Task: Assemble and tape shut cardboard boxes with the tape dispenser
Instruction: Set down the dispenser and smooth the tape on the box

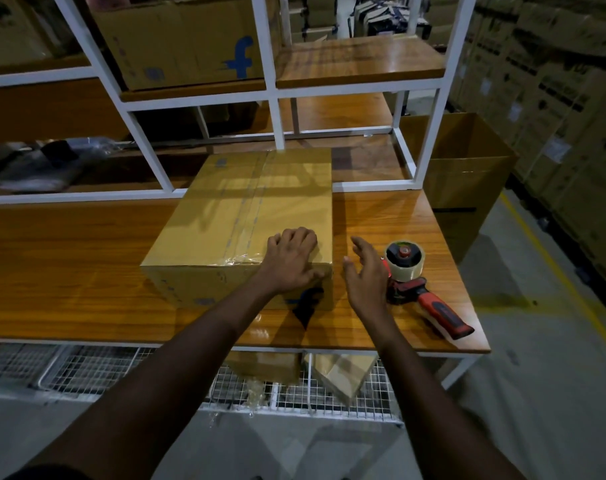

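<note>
The box [225,209] under my pressing left grip [291,261] looks taped shut; my right grip [363,282], wide and empty, hovers beside the tape dispenser [409,271].

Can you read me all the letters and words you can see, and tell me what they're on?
"f" - one big blue letter on the cardboard box on the shelf.
Box on the table: a dark blue mark on its front, partly hidden by the left arm; small grey prints too small to read.
Stacked boxes on the right: labels too blurred to read.
Tape dispenser: nothing readable.
</note>
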Demonstrator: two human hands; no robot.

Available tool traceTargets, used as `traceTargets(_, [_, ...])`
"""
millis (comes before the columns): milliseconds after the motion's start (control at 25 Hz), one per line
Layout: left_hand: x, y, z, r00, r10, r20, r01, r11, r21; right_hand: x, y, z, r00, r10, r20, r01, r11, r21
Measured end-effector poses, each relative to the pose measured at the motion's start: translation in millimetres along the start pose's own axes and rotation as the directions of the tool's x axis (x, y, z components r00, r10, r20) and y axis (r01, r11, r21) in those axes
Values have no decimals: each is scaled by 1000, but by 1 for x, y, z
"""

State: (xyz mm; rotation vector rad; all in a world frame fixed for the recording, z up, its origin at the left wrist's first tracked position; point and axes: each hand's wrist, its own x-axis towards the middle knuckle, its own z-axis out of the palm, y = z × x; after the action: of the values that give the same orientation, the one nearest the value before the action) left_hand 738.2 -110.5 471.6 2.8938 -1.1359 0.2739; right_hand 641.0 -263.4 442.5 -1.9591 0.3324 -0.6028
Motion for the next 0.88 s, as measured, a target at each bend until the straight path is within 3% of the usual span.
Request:
traceTargets(40, [-1, -2, -1, 999, 4, 33, -4, 1000, 12, -10, -3, 8, 1000, 21, -3, -21, 1000, 5])
traceTargets(160, [-8, -11, 2, 995, 61, 78, -63, 998, 25, -34, -15, 36, 985, 32, 168, -48, 994, 95])
traceTargets(320, [-13, -8, 2, 993, 65, 94, -64, 998, -11, -36, -10, 43, 951, 204, 232, -243, 957, 157])
traceTargets(520, [-13, -16, 3, 985, 88, 146, -75, 993, -90, -35, -15, 43, 958, 160, 236, -185, 979, 86])
traceTargets(640, [-24, -38, -2, 984, 92, 153, -63, 981, -184, -33, -17, 51, 990, 38, 138, -34, 999, -36])
traceTargets(760, [-57, -99, -6, 987, 50, 152, -52, 999, 9, -26, -24, 72, 996, 14, 92, -3, 993, -117])
traceTargets(880, [-100, -186, -7, 967, -176, 182, 166, 984, 65, -28, -33, 95, 995, 58, -80, -69, 988, -141])
